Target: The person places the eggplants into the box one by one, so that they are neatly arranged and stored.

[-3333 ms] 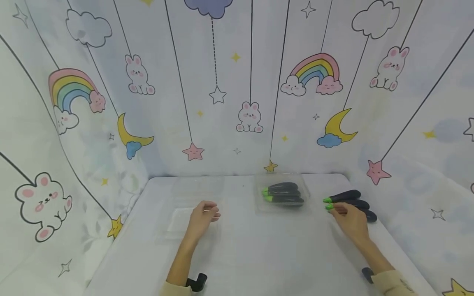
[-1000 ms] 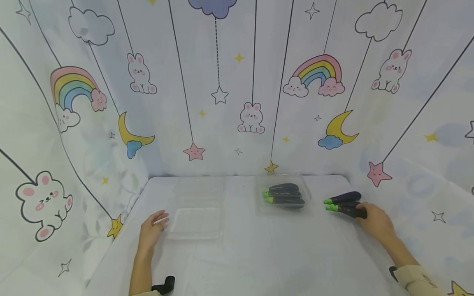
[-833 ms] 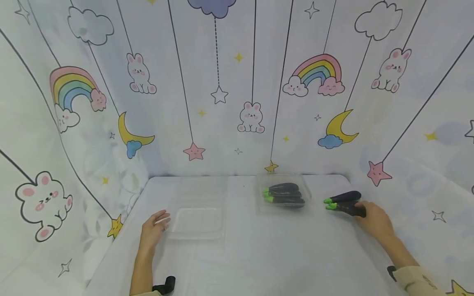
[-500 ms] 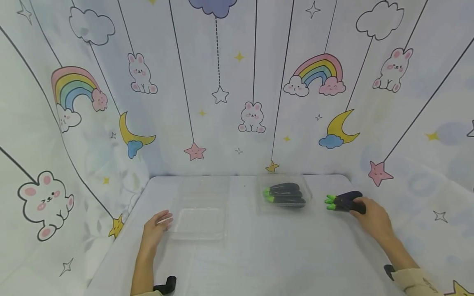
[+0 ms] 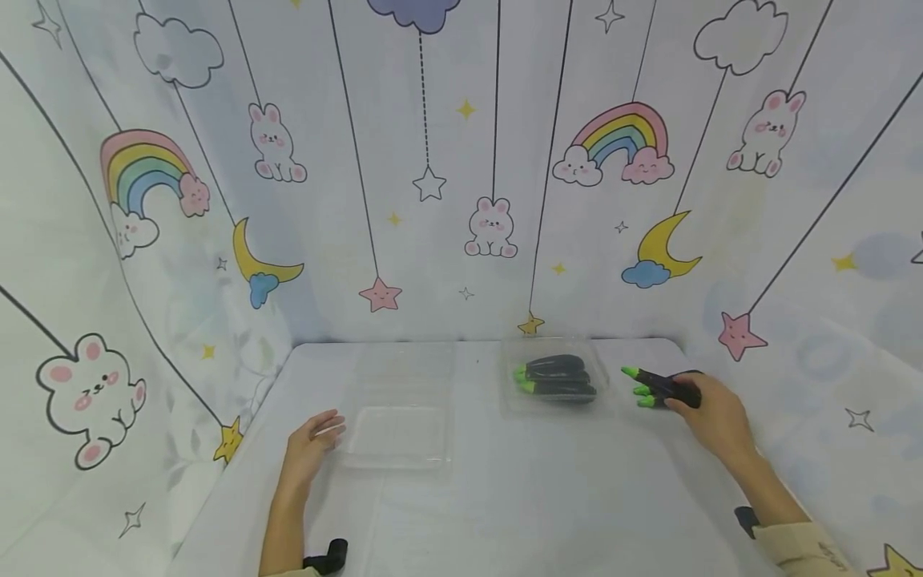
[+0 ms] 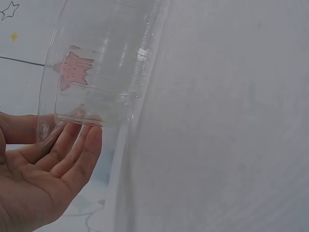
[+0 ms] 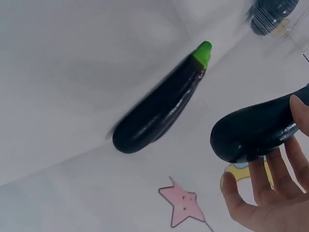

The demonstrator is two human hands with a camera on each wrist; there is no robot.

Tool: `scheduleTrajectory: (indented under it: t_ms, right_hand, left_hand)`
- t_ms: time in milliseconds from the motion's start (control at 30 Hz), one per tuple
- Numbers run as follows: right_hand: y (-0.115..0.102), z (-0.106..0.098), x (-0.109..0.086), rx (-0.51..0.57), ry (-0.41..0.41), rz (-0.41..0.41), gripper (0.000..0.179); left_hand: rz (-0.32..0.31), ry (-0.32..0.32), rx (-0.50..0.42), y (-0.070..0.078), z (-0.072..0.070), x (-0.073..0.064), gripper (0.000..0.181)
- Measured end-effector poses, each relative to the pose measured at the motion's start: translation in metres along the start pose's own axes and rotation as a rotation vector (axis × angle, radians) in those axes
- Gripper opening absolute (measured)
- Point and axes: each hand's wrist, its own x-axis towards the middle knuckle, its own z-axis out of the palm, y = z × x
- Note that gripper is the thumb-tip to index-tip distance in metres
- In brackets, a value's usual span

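Right of the filled box (image 5: 509, 373), the nearer right hand (image 5: 721, 417) grips an eggplant (image 5: 656, 383), stem (image 5: 630, 372) toward the box; the left hand (image 5: 312, 450), fingers loose, is well left of it.

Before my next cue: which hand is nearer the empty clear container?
Left. The left hand is at the left edge of the empty container; the right hand, holding an eggplant, is well to its right.

On the white desk (image 5: 534, 497), long black eggplants (image 7: 164, 104) are set right, a clear rectangular plastic box (image 5: 400, 437) left; between, more are contained in a second box (image 5: 551, 346).
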Motion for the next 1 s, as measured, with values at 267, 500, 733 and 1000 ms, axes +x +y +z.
scheduleTrajectory:
  t_ms: [267,500,733,1000]
  right_hand:
    - [-0.024,0.006,0.002,0.022,0.016,-0.034,0.044]
    - [-0.044,0.013,0.004,0.046,0.022,-0.072,0.043]
    - [-0.061,0.02,0.003,0.071,0.018,-0.09,0.041]
    - [-0.083,0.03,0.007,0.098,0.002,-0.087,0.042]
  left_hand:
    - [0.006,-0.032,-0.005,-0.003,0.001,0.0,0.049]
    - [0.007,-0.032,-0.015,-0.002,0.003,0.0,0.047]
    - [0.01,-0.05,-0.007,-0.001,0.005,-0.001,0.049]
    - [0.0,-0.039,0.004,-0.002,0.005,0.0,0.048]
